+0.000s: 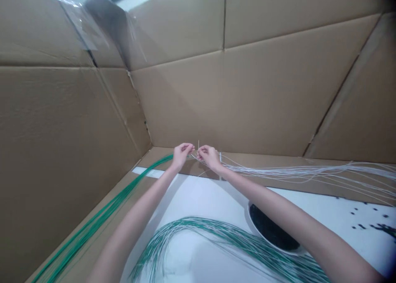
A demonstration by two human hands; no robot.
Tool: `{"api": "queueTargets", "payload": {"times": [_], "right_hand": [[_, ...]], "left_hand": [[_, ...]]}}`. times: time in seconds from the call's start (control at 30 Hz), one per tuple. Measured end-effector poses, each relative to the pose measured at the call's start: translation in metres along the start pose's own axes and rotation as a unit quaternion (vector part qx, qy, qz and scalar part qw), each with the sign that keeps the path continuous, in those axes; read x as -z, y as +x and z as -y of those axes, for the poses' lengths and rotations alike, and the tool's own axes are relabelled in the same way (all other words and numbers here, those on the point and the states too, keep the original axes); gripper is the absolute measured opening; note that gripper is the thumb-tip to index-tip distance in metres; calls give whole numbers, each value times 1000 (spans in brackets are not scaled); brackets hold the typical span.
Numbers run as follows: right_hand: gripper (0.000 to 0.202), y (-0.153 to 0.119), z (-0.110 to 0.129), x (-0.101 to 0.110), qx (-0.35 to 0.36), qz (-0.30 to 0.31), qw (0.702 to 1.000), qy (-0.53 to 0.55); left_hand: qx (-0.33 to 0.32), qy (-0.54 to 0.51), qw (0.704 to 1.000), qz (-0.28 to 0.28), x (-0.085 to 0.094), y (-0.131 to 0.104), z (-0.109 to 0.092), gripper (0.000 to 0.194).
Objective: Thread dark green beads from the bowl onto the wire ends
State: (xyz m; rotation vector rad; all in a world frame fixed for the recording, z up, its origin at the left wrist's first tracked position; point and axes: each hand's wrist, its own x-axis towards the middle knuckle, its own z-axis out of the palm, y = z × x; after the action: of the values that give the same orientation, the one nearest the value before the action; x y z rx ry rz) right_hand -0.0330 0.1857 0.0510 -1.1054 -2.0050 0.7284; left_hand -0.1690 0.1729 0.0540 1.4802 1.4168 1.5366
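Near the foot of the back cardboard wall, my left hand point(183, 154) is pinched at the end of a bundle of green wires point(123, 193). Close by on its right, my right hand point(208, 156) is also pinched, with a thin white strand point(198, 145) standing up at its fingertips. What exactly each pinch holds is too small to make out. Long white wires point(278, 172) run from beneath my right hand to the right edge. A second bundle of mixed green and white wires point(201, 224) curves across the white surface below my forearms.
Tall cardboard walls point(247, 97) enclose the left and back. A round white dish point(251, 220) with dark contents lies partly under my right forearm. Small black pieces point(359, 226) are scattered on the white surface point(198, 196) at the right. Clear plastic hangs at the upper left.
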Motion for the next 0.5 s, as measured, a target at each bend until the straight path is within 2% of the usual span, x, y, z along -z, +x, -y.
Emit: {"api": "queueTargets", "payload": {"times": [0.2,0.5], "right_hand": [[18,-11,17,6,-18,-44,994,101],[26,-26,20,15,2,-40,997,69]], "left_hand": [[19,-119,992,-37,-15,-17,-20,39],[37,-160,985,-48,-24,-25,-21,33]]}}
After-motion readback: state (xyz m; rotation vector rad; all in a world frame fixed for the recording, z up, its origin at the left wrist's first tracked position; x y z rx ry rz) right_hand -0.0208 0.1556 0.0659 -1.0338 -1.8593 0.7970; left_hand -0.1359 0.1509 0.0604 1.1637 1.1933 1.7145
